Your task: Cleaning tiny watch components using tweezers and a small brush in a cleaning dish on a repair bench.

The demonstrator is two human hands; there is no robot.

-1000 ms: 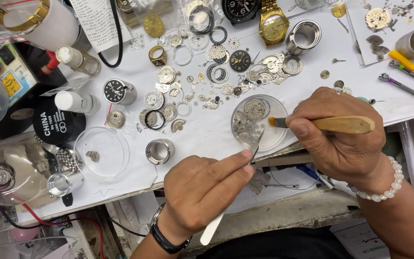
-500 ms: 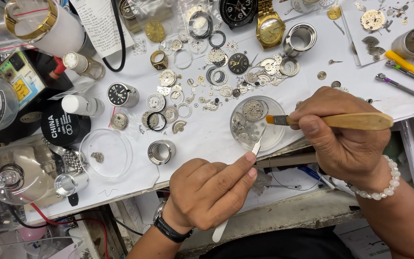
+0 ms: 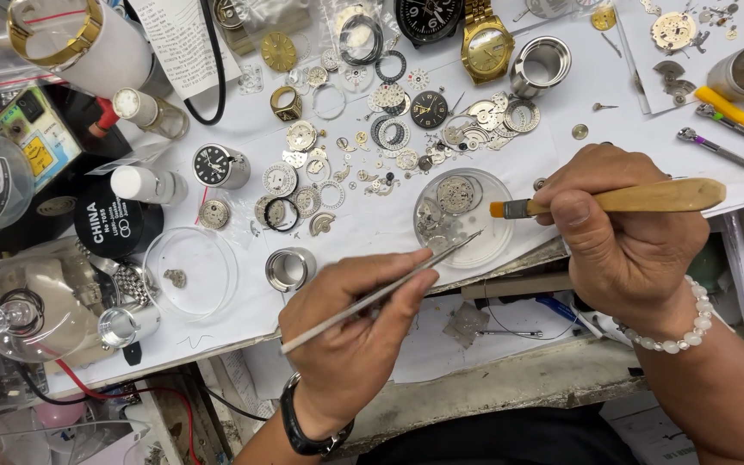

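My left hand (image 3: pixel 355 331) pinches slim metal tweezers (image 3: pixel 389 291) whose tip reaches into a small clear glass dish (image 3: pixel 494 250) near the bench's front edge. A round watch movement (image 3: pixel 455 195) and small metal parts lie in that dish. My right hand (image 3: pixel 626 232) grips a wooden-handled brush (image 3: pixel 639 198) held level, with its orange bristle tip just above the dish's right rim. A black wristwatch is on my left wrist and a white bead bracelet on my right.
Several gears, rings and dials are strewn over the white paper (image 3: pixel 363 220). A second clear dish (image 3: pixel 191 271), a steel watch case (image 3: pixel 290 269), a gold watch (image 3: pixel 486 47), white bottles (image 3: pixel 144 185), a black tin (image 3: pixel 114 226) and screwdrivers (image 3: pixel 729 155) surround the work spot.
The tweezers' tip has lifted and shifted right across the dish. The brush has drawn slightly right, off the movement toward the dish's rim.
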